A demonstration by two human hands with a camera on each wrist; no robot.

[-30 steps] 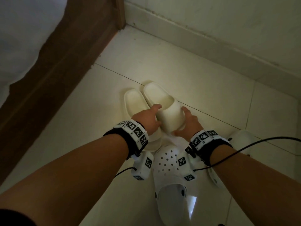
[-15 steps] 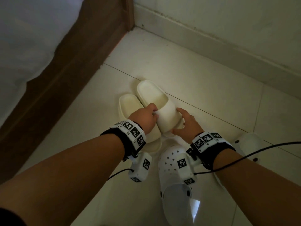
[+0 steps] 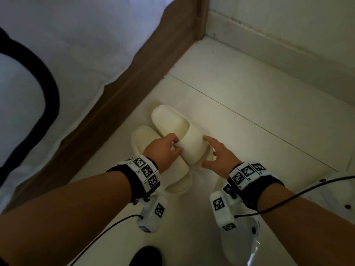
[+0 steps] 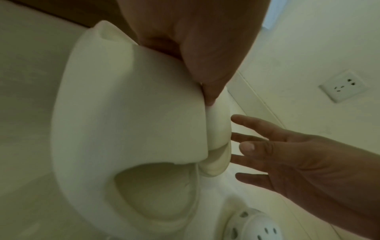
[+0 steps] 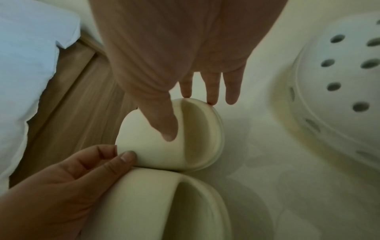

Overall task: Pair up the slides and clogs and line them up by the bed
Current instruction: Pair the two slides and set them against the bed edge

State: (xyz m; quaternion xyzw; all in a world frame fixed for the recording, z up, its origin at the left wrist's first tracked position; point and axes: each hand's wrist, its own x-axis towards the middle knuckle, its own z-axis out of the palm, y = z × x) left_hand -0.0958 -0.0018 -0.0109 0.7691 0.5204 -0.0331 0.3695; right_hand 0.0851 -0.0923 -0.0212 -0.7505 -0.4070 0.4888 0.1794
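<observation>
Two cream slides lie side by side on the pale floor close to the bed, toes toward me. My left hand [image 3: 169, 146] lies over the left slide [image 3: 142, 137] and pinches the inner corner of the right slide's [image 3: 172, 121] strap between thumb and fingertips. In the right wrist view those fingertips [image 5: 125, 157] sit on the strap [image 5: 156, 151]. My right hand [image 3: 217, 153] is spread, with straight fingers touching that slide's toe and outer side. One white clog [image 3: 238, 244] lies under my right wrist. A second clog [image 3: 343, 191] is at the right edge.
The bed's brown wooden frame [image 3: 119, 104] runs diagonally on the left under a white sheet [image 3: 76, 45] with a black cable [image 3: 48, 89] on it. A wall with a skirting board [image 3: 269, 41] closes the far side. Something dark [image 3: 146, 256] shows at the bottom edge.
The two slides have shifted toward the bed frame with both hands on them. My view has swung left, so more of the bed shows. The right hand's fingers have spread.
</observation>
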